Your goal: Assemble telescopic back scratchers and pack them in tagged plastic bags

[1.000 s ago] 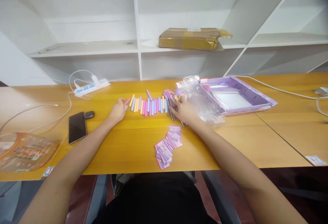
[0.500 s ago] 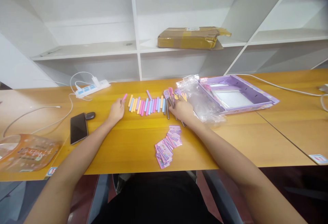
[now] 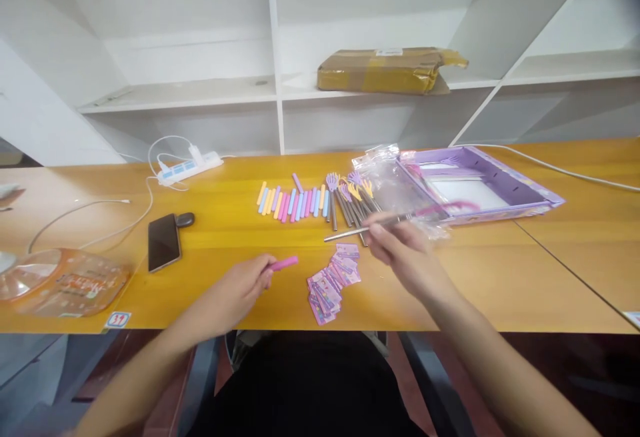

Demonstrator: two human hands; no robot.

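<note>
My left hand [image 3: 249,282] is closed around a pink handle tube [image 3: 285,263], whose end points right. Between the fingers of my right hand [image 3: 400,245] is a back scratcher [image 3: 345,234] with a metal rod and a pink head, blurred, at its right end. Rod and tube are apart. Behind them lies a row of pastel handle tubes [image 3: 293,204] in pink, blue, yellow and purple. Just right of the row are several metal back scratchers [image 3: 345,210] with purple and yellow hand-shaped heads. A spread of small pink and purple cards [image 3: 326,290] lies between my hands.
A purple box tray [image 3: 520,207] and clear plastic bags [image 3: 395,190] sit at the right. Leftward are a phone [image 3: 164,244], a power strip [image 3: 190,167] and an orange transparent container [image 3: 85,284]. A taped carton [image 3: 380,72] rests on the shelf behind.
My right hand has lifted a pink-headed back scratcher from the pile and brought it nearer, held sideways. My left hand has moved right and nearer with the pink handle tube.
</note>
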